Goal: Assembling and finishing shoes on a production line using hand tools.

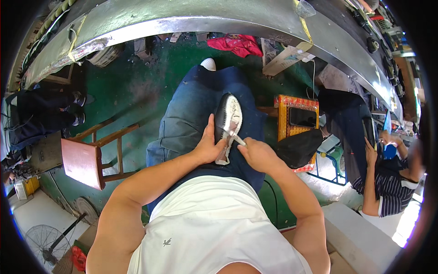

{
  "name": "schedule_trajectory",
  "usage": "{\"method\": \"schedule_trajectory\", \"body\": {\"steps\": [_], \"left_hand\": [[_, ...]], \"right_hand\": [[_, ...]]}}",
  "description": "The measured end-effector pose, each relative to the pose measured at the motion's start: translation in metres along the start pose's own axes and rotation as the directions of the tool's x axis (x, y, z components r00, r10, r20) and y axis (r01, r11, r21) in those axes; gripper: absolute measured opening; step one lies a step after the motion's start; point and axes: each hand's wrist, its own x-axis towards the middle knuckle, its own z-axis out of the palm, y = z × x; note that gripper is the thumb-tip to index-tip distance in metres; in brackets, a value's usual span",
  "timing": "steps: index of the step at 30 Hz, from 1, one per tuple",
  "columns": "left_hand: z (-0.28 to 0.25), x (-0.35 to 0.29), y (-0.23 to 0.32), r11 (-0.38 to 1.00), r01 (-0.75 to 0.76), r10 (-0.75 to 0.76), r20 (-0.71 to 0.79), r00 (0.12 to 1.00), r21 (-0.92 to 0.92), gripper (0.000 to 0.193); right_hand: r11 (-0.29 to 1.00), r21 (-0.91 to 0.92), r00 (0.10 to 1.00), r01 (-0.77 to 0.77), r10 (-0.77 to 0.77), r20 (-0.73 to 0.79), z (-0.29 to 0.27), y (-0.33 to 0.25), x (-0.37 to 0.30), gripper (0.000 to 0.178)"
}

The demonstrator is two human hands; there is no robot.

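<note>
Overhead, a long curved metal bench (191,20) sweeps across the top of the view, its bright edge bending toward the rim, and below it the green floor (137,86) lies open on the left as far as a wooden stool (89,157) with a flat reddish seat. To the right the room is tighter: a yellow patterned box (296,116) stands just beside the knee, and another person (388,182) in a striped top sits near it. Blue denim covers the lap (196,114), soft and creased. On it rests a grey and white shoe (227,123), sole side up, smooth and oval. The left hand (210,146) grips the shoe along its side, thumb up. The right hand (258,153) is clenched round a thin pale tool (237,138) whose tip touches the shoe
</note>
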Motion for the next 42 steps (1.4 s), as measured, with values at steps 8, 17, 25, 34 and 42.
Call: {"method": "schedule_trajectory", "body": {"steps": [8,17,25,34,42], "left_hand": [[-0.036,-0.017,0.023,0.997,0.04,-0.061,0.356,0.932,0.067,0.134],[-0.04,-0.016,0.018,0.982,0.151,-0.09,0.427,0.9,-0.111,0.135],[-0.027,0.029,0.015,0.99,0.119,-0.129,-0.152,0.98,-0.071,0.088],[-0.042,0.064,0.034,0.817,0.213,-0.247,0.009,0.969,-0.536,0.098],[-0.192,0.096,0.247,0.759,-0.217,0.204,-0.092,0.975,-0.613,0.051]], "right_hand": [[1.0,-0.004,0.999,0.026,-0.026,0.044,-0.001,-0.016,-0.013,0.041],[0.996,0.078,0.999,0.033,-0.032,-0.015,0.008,-0.007,-0.038,0.038],[0.886,0.416,0.978,-0.205,0.2,0.055,-0.006,0.021,-0.028,0.043],[0.997,-0.074,0.86,-0.002,-0.036,-0.508,-0.153,0.021,0.015,0.032],[0.849,-0.46,0.488,-0.26,-0.296,-0.821,-0.321,0.115,0.104,0.04]]}}
